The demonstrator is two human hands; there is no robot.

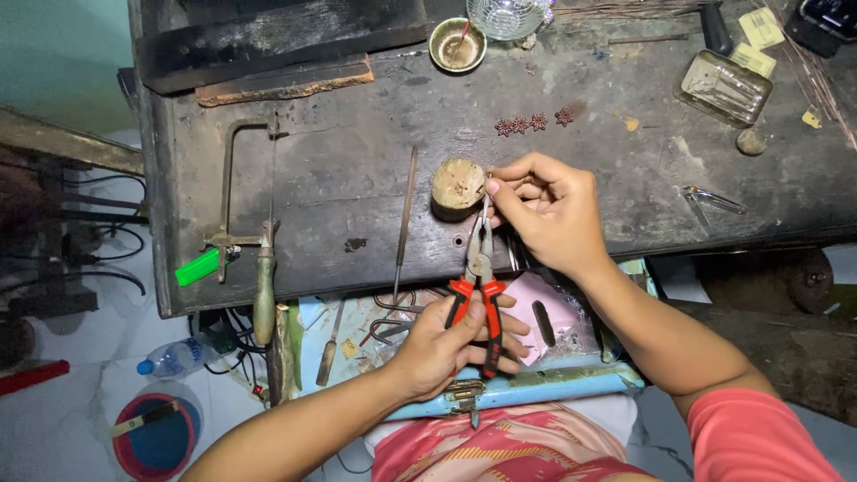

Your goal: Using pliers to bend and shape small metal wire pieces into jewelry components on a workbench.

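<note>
Pliers (476, 268) with red grips sit clamped in our left hand (446, 348) over the counter (357, 170) edge, stiff and sure by the handles, while our right hand (544, 210) pinches something tiny, probably delicate, at their tips.

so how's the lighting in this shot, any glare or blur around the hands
Head view: dim, uneven light; the dark workbench is lit in the middle, while the floor at left falls into shadow. Glare shows on the glass bowl and clear tray. The pliers and both hands look sharp; the edges curve slightly.
</note>
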